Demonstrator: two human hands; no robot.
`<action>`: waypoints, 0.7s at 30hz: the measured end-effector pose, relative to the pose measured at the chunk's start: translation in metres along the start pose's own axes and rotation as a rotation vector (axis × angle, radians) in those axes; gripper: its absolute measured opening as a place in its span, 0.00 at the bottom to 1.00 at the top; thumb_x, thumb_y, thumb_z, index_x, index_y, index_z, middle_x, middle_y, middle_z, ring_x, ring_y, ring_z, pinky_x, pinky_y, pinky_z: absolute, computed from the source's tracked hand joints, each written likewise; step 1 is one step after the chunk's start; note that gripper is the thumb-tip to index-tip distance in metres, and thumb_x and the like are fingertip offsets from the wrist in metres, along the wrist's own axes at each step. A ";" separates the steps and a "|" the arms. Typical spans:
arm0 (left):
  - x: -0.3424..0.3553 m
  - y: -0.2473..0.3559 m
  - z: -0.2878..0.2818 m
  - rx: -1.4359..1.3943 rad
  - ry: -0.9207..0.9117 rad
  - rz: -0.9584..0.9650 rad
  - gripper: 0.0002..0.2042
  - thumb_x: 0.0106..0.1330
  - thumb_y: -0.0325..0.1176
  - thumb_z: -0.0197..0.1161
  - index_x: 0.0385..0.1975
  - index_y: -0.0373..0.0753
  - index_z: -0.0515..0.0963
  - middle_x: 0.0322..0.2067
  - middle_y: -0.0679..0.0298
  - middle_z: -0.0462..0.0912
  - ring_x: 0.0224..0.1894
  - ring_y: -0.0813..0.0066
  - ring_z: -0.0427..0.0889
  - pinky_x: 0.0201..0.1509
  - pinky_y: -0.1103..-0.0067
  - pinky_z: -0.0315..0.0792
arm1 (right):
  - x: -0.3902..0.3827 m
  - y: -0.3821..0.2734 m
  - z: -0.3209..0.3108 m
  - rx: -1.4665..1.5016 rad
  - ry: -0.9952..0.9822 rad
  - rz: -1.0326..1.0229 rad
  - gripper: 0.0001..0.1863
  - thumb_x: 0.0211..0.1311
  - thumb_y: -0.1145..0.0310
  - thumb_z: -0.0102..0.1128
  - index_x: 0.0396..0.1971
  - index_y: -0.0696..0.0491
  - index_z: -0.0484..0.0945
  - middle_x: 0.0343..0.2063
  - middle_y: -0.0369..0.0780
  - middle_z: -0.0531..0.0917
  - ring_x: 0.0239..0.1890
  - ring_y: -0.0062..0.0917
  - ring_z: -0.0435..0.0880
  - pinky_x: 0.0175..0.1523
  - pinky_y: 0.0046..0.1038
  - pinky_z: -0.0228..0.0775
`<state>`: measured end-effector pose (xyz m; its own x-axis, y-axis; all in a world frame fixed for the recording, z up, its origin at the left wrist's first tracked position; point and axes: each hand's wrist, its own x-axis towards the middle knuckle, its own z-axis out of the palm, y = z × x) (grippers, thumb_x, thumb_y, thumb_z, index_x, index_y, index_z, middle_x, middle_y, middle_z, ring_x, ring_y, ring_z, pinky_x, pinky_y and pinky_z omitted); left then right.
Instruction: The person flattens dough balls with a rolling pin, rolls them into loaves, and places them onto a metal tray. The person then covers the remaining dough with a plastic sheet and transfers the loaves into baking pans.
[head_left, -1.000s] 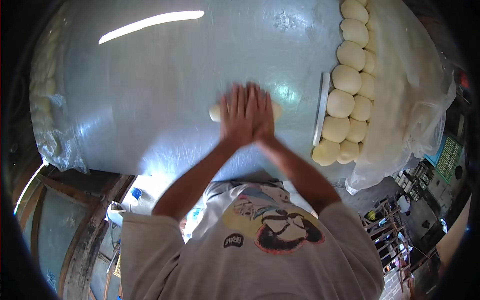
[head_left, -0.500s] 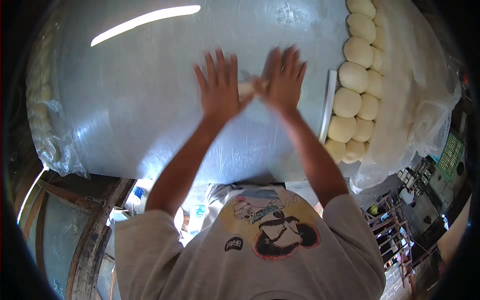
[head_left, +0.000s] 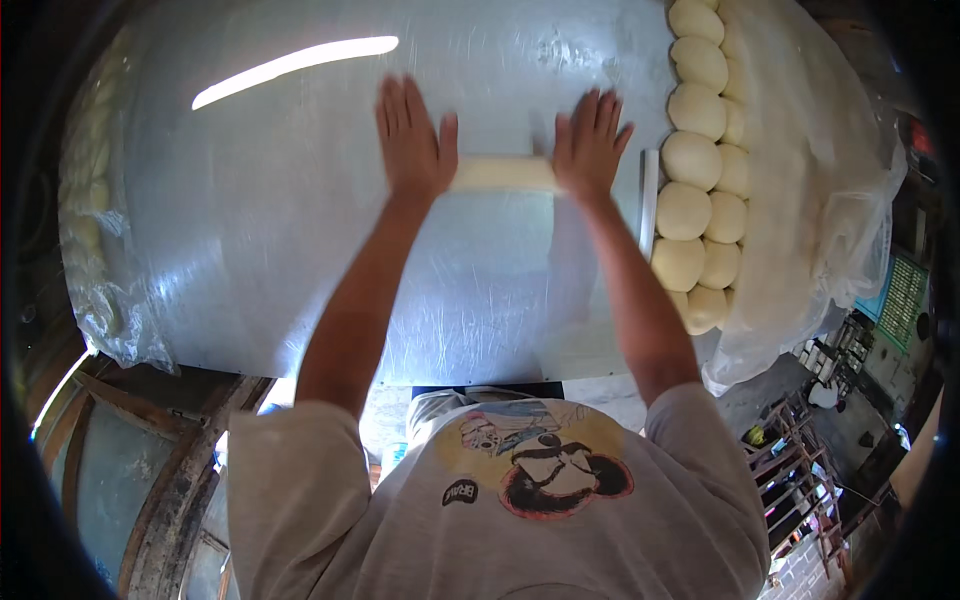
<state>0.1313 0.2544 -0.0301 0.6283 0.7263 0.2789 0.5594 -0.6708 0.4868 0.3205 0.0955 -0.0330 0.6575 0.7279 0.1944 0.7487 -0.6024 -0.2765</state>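
Left hand (head_left: 412, 150) at one end, right hand (head_left: 588, 150) at the other, both flat, fingers straight, gripping nothing! Between them, the dough roll (head_left: 505, 174) lies crosswise on the shiny table (head_left: 480, 290): soft, light, easily dented, I'd say; flat palms beat pinching.

On the right side spreads a large sheet of cloudy thin plastic (head_left: 815, 200), and on the far left there is a crumpled, shiny clear plastic (head_left: 128, 332). A narrow, straight, pale bar (head_left: 649, 200) lies left of the sheet. Lower left shows a weathered brown wooden beam (head_left: 185, 490); lower right, a brown slatted rack (head_left: 800, 470) and a green grid-patterned panel (head_left: 903, 300).
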 end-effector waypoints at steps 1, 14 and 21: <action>0.016 -0.005 0.002 -0.044 0.026 0.024 0.38 0.73 0.46 0.50 0.73 0.23 0.50 0.74 0.34 0.48 0.78 0.41 0.44 0.80 0.56 0.40 | 0.023 0.000 0.001 -0.018 0.022 0.014 0.40 0.74 0.46 0.43 0.71 0.65 0.58 0.73 0.62 0.55 0.77 0.53 0.49 0.76 0.61 0.34; -0.246 0.020 -0.045 -1.038 0.062 -0.488 0.32 0.83 0.49 0.33 0.78 0.35 0.42 0.79 0.53 0.41 0.81 0.60 0.37 0.82 0.66 0.33 | -0.202 -0.016 -0.035 1.178 -0.259 0.207 0.37 0.74 0.64 0.44 0.77 0.60 0.43 0.78 0.49 0.45 0.80 0.36 0.41 0.80 0.33 0.36; -0.263 -0.032 -0.104 -0.972 0.234 -0.642 0.36 0.78 0.58 0.40 0.75 0.36 0.53 0.76 0.53 0.53 0.77 0.56 0.54 0.78 0.57 0.51 | -0.175 -0.022 -0.097 0.526 -0.122 -0.092 0.22 0.40 0.85 0.59 0.41 0.55 0.83 0.42 0.45 0.84 0.51 0.42 0.79 0.60 0.40 0.71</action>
<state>-0.1080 0.0999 -0.0331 0.2120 0.9656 -0.1504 0.0277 0.1479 0.9886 0.1974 -0.0502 0.0302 0.5536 0.8213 0.1380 0.6389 -0.3126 -0.7029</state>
